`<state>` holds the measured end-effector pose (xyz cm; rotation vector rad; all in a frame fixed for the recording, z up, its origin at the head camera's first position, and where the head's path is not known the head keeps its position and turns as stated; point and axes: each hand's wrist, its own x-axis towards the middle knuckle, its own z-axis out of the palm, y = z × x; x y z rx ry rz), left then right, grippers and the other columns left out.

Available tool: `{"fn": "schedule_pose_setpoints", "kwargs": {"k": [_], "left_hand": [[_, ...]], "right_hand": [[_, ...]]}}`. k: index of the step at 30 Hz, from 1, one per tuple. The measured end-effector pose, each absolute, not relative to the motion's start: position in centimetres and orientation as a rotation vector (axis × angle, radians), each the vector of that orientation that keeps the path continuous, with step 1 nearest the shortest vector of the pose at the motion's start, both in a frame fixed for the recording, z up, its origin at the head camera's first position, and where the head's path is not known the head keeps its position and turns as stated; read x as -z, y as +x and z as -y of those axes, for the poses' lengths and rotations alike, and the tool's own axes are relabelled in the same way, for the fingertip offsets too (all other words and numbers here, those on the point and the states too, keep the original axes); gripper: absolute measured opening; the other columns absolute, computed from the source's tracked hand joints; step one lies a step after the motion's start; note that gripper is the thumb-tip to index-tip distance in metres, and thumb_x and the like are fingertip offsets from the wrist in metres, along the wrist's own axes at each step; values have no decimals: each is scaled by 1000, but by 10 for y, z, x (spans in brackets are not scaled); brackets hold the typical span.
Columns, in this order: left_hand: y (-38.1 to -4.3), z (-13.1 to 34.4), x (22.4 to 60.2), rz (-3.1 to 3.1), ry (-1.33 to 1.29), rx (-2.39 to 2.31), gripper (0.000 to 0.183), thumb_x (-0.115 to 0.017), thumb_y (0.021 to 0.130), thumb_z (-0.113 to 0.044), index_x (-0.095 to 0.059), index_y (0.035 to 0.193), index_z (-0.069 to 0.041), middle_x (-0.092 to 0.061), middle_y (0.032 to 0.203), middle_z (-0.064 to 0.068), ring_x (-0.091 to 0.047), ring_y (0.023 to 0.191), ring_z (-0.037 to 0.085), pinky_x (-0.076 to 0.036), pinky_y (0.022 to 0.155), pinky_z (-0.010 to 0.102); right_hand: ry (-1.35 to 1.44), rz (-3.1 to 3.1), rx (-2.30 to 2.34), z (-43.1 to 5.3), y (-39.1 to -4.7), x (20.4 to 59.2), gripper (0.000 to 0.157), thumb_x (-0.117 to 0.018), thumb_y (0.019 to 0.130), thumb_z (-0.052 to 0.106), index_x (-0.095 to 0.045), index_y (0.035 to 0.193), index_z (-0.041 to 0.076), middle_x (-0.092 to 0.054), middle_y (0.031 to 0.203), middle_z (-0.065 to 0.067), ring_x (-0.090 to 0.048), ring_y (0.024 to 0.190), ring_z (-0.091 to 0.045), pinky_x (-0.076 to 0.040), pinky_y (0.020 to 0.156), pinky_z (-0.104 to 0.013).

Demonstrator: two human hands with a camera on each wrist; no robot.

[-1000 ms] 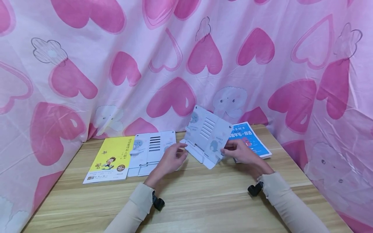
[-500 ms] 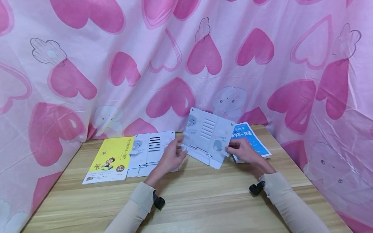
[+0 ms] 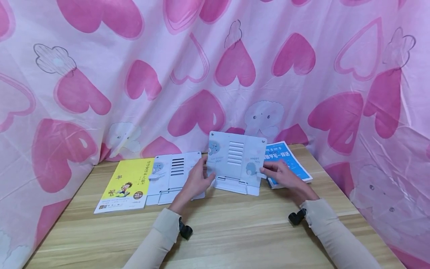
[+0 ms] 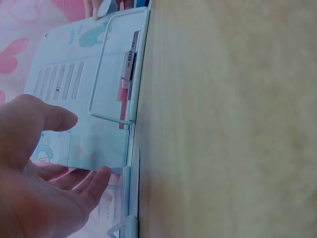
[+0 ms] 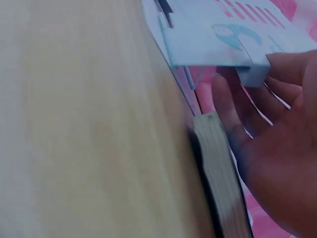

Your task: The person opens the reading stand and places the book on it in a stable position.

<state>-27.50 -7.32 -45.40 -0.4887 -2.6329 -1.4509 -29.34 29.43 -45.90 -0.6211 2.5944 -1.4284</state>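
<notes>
A white book stand with slots and blue cartoon prints leans back, facing me, at the middle of the table. My left hand is at its left edge; in the left wrist view the thumb lies over the front and the other fingers reach behind the edge. At the opposite edge my right hand holds the stand beside a small side clip, its fingers partly hidden behind the panel. A wire bracket crosses the stand's lower front.
A second, similar book stand lies to the left, beside a yellow book. Blue-covered books lie at the right, close behind my right hand. A pink heart-print curtain hangs behind the wooden table.
The held stand has turned from a slant to nearly square-on, and its top has come lower and to the left. My left fingers have come round its left edge; my right hand has moved slightly right.
</notes>
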Motion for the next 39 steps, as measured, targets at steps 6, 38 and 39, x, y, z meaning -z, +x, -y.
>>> {"fn": "schedule_pose_setpoints", "kwargs": {"k": [6,38,39], "left_hand": [[-275,71,453,2627,-455,1475,71,-71,103,-15,-38,164,-4,-61,149,19,-64,129,34,-57,111,51],[-269,55,444,2774,-276,1357,101,-72,101,-36,-10,173,-2,-40,172,23,-42,158,37,-40,128,56],[-270,55,445,2766,-275,1361,102,-73,101,-37,-9,173,-2,-40,171,24,-43,158,37,-41,128,56]], "right_hand": [[-395,-2620,1567,-291,-296,464,43,-67,108,42,-72,138,11,-70,141,-15,-74,114,-28,-62,98,-26],[-176,-2916,1436,-270,-300,456,41,-82,98,40,-77,130,16,-75,131,-12,-71,112,-29,-62,104,-50],[-169,-2915,1438,-268,-301,455,41,-82,98,40,-77,130,15,-75,131,-12,-72,113,-29,-62,104,-50]]}}
